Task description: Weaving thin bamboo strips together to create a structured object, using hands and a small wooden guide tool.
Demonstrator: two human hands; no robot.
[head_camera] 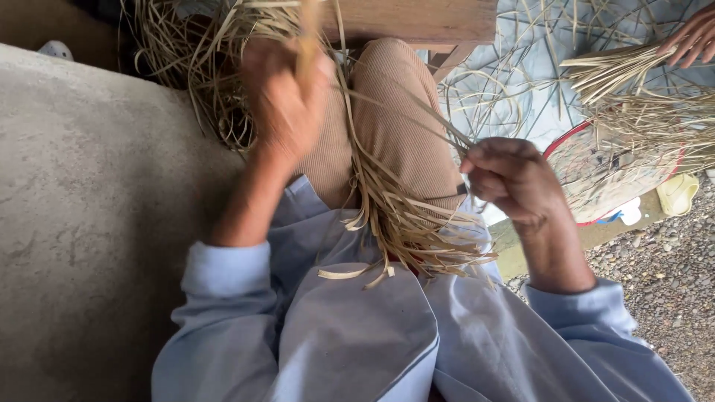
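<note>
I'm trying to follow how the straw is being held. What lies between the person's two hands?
In the head view, a bundle of dry straw strips hangs between the left hand and right hand, draped over the person's knee in tan trousers.

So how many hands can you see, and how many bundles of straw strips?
Hands: 3 – left hand, right hand, another person's hand
Straw bundles: 2 – lap bundle, far bundle
Total: 5
</note>
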